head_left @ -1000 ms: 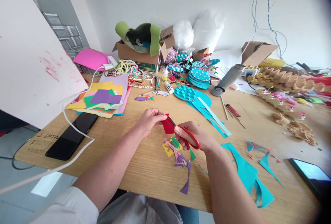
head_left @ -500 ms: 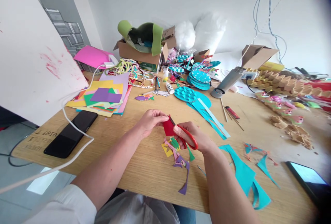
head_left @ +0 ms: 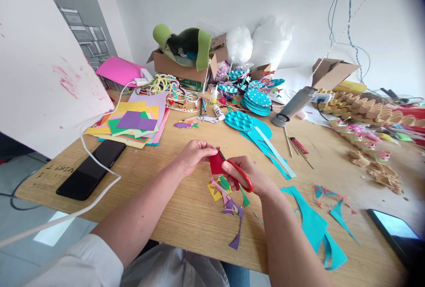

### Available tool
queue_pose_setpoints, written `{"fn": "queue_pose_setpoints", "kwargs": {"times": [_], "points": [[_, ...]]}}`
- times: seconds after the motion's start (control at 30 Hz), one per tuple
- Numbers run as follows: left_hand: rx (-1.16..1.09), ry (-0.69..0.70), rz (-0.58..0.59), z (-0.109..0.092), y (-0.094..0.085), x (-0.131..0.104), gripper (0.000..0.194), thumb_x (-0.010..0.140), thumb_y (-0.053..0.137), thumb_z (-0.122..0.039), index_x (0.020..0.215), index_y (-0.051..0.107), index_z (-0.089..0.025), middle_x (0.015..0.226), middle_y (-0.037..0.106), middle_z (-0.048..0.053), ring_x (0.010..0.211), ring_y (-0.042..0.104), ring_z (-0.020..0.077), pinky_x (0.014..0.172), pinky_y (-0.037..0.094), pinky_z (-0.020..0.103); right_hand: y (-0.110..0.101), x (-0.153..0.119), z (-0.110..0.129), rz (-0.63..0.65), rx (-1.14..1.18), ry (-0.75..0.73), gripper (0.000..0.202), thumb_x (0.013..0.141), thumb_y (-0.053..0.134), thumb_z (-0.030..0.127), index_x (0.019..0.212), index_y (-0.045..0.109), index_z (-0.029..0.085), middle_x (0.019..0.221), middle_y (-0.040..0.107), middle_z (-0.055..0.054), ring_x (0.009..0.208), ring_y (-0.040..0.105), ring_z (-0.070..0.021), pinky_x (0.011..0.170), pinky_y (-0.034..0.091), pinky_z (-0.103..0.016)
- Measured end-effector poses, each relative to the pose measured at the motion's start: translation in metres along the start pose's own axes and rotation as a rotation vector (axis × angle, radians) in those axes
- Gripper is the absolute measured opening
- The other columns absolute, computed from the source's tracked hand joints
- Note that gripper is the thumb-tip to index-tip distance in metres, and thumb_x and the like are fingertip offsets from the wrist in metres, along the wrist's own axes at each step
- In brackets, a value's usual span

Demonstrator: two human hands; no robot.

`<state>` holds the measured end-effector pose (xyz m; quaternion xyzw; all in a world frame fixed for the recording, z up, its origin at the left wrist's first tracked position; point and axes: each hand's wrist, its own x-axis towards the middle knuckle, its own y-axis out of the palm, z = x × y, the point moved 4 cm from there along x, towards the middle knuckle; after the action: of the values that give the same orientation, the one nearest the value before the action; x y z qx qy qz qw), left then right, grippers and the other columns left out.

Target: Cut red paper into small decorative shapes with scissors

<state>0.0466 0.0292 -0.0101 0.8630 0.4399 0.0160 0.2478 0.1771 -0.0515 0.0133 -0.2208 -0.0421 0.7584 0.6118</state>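
My left hand (head_left: 195, 155) pinches a small piece of red paper (head_left: 216, 164) by its upper left edge. Red-handled scissors (head_left: 244, 176) are gripped in my right hand (head_left: 249, 173), with the fingers through the handles. The dark blades lie against the top right of the red paper, and I cannot make out how far apart they are. On the table just below my hands lie paper scraps (head_left: 229, 198) in yellow, pink, green and purple. A cut turquoise sheet (head_left: 310, 216) is beside my right forearm.
A stack of coloured paper (head_left: 137, 123) and a black phone (head_left: 89, 172) sit at left, with a white cable (head_left: 99, 198) across the phone. A steel flask (head_left: 294, 105), turquoise discs (head_left: 255, 101) and a cardboard box (head_left: 181, 66) stand farther back. Another phone (head_left: 395, 229) lies at right.
My view has shifted very slightly. Both hands, the red paper and the scissors stay in nearly the same place.
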Motion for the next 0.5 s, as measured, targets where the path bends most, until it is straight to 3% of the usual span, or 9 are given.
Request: {"fn": "queue_pose_setpoints", "kwargs": {"times": [0.5], "points": [[0.012, 0.01, 0.0, -0.001, -0.0007, 0.0001, 0.022, 0.058, 0.076, -0.031, 0.064, 0.065, -0.012, 0.065, 0.065, 0.003, 0.062, 0.057, 0.0116, 0.065, 0.045, 0.026, 0.0003, 0.0008, -0.0012, 0.004, 0.015, 0.016, 0.053, 0.072, 0.061, 0.067, 0.055, 0.049, 0.018, 0.042, 0.051, 0.002, 0.036, 0.047, -0.0092, 0.036, 0.032, -0.021]]}}
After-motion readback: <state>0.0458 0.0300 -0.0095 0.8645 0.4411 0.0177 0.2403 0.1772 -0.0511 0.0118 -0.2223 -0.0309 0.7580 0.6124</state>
